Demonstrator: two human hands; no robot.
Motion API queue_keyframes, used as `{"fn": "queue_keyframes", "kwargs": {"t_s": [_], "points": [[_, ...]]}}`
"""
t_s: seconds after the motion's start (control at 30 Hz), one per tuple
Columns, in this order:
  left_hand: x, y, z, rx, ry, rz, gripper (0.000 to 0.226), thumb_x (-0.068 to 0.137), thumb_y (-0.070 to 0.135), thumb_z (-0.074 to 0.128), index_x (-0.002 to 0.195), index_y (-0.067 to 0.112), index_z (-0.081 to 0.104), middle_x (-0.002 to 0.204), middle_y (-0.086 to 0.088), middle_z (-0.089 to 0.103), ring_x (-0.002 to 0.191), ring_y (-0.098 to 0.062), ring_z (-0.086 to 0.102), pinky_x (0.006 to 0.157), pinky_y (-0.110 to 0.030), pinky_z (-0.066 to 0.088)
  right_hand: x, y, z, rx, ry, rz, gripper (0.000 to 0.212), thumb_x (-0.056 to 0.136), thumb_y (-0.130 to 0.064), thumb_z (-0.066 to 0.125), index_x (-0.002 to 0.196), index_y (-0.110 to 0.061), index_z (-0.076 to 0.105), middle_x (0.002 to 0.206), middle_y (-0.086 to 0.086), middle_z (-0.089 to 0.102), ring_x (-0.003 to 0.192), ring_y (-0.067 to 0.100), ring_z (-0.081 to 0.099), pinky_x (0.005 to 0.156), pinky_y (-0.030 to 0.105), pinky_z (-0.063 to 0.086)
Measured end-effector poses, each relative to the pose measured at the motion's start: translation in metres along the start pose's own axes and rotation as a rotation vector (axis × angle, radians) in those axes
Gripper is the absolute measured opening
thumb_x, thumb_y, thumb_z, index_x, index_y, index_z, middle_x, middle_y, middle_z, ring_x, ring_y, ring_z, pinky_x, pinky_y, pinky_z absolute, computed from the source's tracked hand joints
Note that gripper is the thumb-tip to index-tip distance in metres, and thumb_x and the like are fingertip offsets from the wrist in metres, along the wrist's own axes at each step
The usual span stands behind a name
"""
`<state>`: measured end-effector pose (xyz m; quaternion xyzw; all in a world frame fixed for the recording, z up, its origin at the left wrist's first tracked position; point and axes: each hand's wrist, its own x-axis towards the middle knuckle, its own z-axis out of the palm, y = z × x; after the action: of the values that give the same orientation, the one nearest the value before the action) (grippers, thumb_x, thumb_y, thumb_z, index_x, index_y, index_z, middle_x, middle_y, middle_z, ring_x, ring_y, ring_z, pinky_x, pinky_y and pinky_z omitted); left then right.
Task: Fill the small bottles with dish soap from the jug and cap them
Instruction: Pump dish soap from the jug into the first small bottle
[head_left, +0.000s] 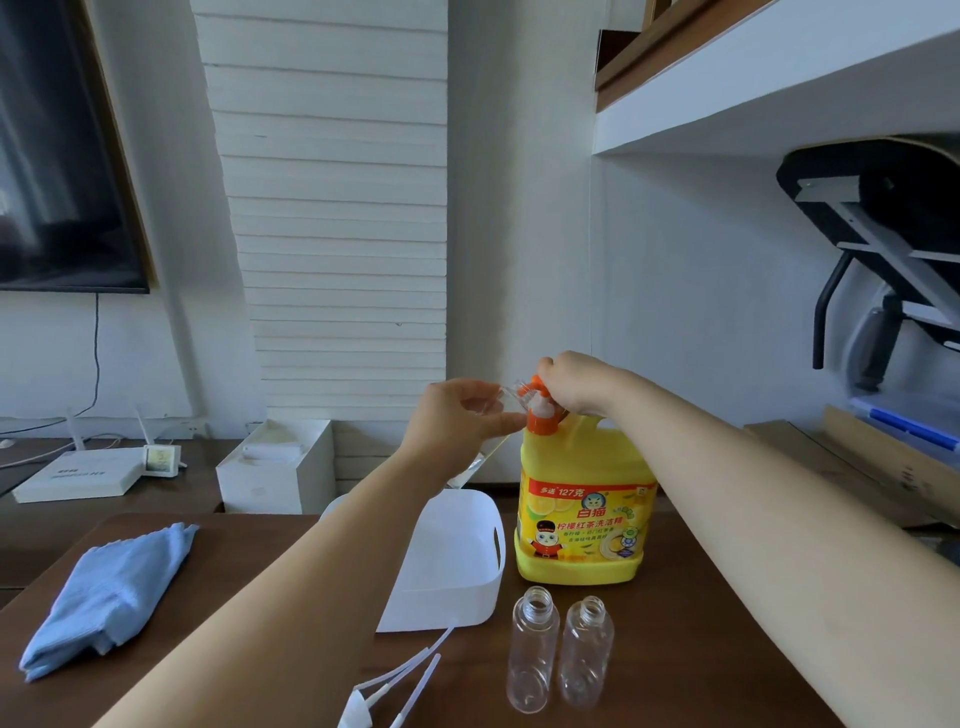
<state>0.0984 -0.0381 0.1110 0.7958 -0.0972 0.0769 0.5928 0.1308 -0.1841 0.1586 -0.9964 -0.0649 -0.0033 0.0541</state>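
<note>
A yellow dish soap jug (584, 514) with an orange pump head (540, 410) stands on the brown table. My right hand (569, 382) presses down on the pump top. My left hand (457, 421) holds a clear small bottle (480, 457) tilted, its mouth at the pump spout; most of the bottle is hidden by the hand. Two clear uncapped bottles (535, 654) (586, 652) stand upright in front of the jug. White spray caps with long tubes (395, 686) lie on the table at the front.
A white plastic basket (467, 597) sits left of the jug. A folded blue cloth (109, 592) lies at the table's left. A white box (275, 467) and a router (78, 475) stand on the low cabinet behind.
</note>
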Motion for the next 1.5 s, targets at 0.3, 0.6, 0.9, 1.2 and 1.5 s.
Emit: {"fn": "queue_keyframes", "kwargs": {"t_s": [0.3, 0.6, 0.9, 1.2, 1.5], "points": [[0.000, -0.010, 0.003, 0.041, -0.011, -0.003, 0.056, 0.071, 0.024, 0.082, 0.121, 0.010, 0.063, 0.107, 0.001, 0.066, 0.095, -0.011, 0.059, 0.078, -0.022, 0.041, 0.003, 0.003, 0.014, -0.174, 0.000, -0.001, 0.039, 0.099, -0.032, 0.043, 0.126, -0.004, 0.043, 0.122, 0.016, 0.053, 0.110, 0.028, 0.053, 0.085, 0.033, 0.044], [-0.001, -0.003, 0.003, -0.022, -0.004, -0.002, 0.058, 0.069, 0.024, 0.082, 0.122, 0.009, 0.061, 0.105, 0.003, 0.065, 0.085, -0.002, 0.056, 0.069, -0.014, 0.039, 0.001, 0.002, 0.003, -0.097, -0.012, 0.005, 0.037, 0.097, -0.020, 0.045, 0.128, -0.001, 0.041, 0.113, 0.017, 0.049, 0.094, 0.022, 0.043, 0.079, 0.028, 0.037], [0.000, -0.003, 0.002, -0.022, 0.008, -0.005, 0.058, 0.070, 0.024, 0.082, 0.121, 0.009, 0.061, 0.101, 0.005, 0.062, 0.094, -0.010, 0.059, 0.078, -0.022, 0.040, 0.007, -0.001, 0.006, -0.151, 0.039, 0.032, 0.040, 0.090, -0.025, 0.055, 0.122, -0.003, 0.046, 0.089, 0.009, 0.045, 0.088, 0.023, 0.045, 0.076, 0.032, 0.042], [-0.002, -0.013, 0.005, 0.027, 0.005, -0.010, 0.057, 0.071, 0.022, 0.081, 0.122, 0.010, 0.061, 0.116, -0.002, 0.066, 0.097, -0.011, 0.058, 0.084, -0.025, 0.043, 0.009, 0.003, 0.020, -0.213, 0.005, 0.040, 0.033, 0.099, -0.033, 0.041, 0.121, -0.008, 0.047, 0.112, 0.014, 0.052, 0.102, 0.029, 0.052, 0.090, 0.044, 0.049], [0.003, 0.000, 0.001, 0.007, 0.002, 0.013, 0.057, 0.067, 0.023, 0.084, 0.118, 0.009, 0.064, 0.103, 0.001, 0.066, 0.093, -0.010, 0.060, 0.080, -0.024, 0.044, 0.005, -0.003, -0.002, -0.196, -0.025, 0.028, 0.037, 0.095, -0.020, 0.048, 0.125, 0.001, 0.043, 0.118, 0.019, 0.052, 0.089, 0.022, 0.042, 0.075, 0.028, 0.036]]}}
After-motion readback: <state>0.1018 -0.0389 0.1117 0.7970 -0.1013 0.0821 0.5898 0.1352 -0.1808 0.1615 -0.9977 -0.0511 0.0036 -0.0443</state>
